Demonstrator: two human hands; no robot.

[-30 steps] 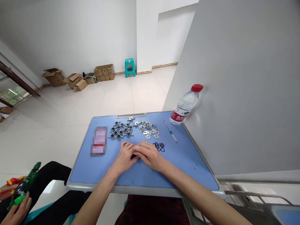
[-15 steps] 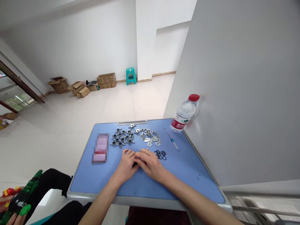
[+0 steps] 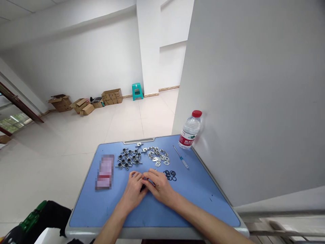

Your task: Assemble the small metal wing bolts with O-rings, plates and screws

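Note:
Over the middle of the blue table (image 3: pixel 157 213), my left hand (image 3: pixel 132 189) and my right hand (image 3: pixel 159 185) meet with fingers bent and pinched around a small black part (image 3: pixel 143 187). Most of that part is hidden by the fingers. Just right of my right hand lie several black rubber rings (image 3: pixel 173 174). Beyond my left hand sits a cluster of small metal fittings with black round centres (image 3: pixel 129 160). Flat metal plates (image 3: pixel 157 164) and curved metal pieces (image 3: pixel 153 149) lie farther back, beyond my right hand.
A screwdriver (image 3: pixel 181 158) lies right of the metal pieces. A water bottle (image 3: pixel 190 132) stands at the back right by the grey partition (image 3: pixel 254 101). A blurred pinkish rectangle (image 3: pixel 105 171) lies on the left. Another person's dark-clad leg (image 3: pixel 57 215) is beside the table.
The view has tilted up and shifted slightly, so the table sits lower in the picture. Both hands stay together around the small black part, with little change in their grip.

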